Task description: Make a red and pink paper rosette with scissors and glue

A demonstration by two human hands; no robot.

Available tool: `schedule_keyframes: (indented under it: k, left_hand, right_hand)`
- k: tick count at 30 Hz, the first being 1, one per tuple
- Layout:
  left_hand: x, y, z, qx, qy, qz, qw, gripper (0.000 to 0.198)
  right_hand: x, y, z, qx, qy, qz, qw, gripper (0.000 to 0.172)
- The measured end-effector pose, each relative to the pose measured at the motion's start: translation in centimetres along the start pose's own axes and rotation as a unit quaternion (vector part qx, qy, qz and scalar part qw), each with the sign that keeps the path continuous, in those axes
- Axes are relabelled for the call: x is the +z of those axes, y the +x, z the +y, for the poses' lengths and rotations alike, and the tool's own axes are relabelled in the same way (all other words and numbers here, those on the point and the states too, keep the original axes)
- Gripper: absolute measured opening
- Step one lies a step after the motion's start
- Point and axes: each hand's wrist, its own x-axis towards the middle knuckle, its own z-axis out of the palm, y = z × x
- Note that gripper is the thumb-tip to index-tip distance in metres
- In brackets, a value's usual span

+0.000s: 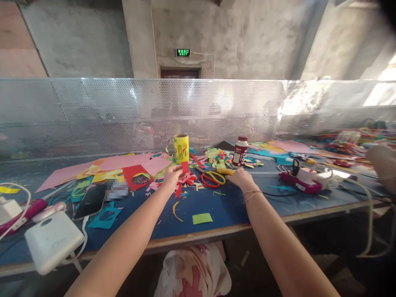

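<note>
The blue-topped desk (227, 212) carries paper at every stage, from broad stock to slivers; left of the yellow printed cylinder (182, 149), which stands upright, the pink paper sheet (71, 173) lies large and looks mostly uncut, so a good deal of material seems left; the heap of coloured paper slips (218, 156), right of the cylinder, suggests that much cutting is already done; the red paper sheet (128, 175), left of the cylinder, has an opening in it; the maroon-and-white bottle (240, 153) stands upright to the cylinder's right.

The right hand (241, 179), to the right and nearer side of the cylinder, has its fingers bent at the end of a yellow stick-like item (225, 171); whether it grips this or only touches it, I cannot tell; the scissors (213, 175) lie between the hands, apparently held by neither; the left hand (173, 177), just on the near side of the cylinder, pinches a small red paper piece (185, 167) upright, fingertips closed on its edge; beneath it, the loose red strips (188, 180) look cut but unsorted.
</note>
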Motion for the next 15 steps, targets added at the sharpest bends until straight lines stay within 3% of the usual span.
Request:
schedule_keyframes:
  k: [3, 9, 15]
  left_hand:
    - [0.1, -0.2, 0.1, 0.004, 0.004, 0.007, 1.0, 0.014]
    - [0.0, 0.0, -0.2, 0.008, 0.016, -0.008, 1.0, 0.013]
    - [0.2, 0.0, -0.3, 0.002, 0.067, -0.007, 0.998, 0.006]
  right_hand:
    - [0.0, 0.5, 0.1, -0.01, -0.003, -0.027, 1.0, 0.044]
    - [-0.5, 0.4, 0.4, -0.014, 0.017, -0.055, 0.998, 0.042]
    - [-1.8, -0.2, -0.3, -0.039, 0.137, 0.062, 0.988, 0.04]
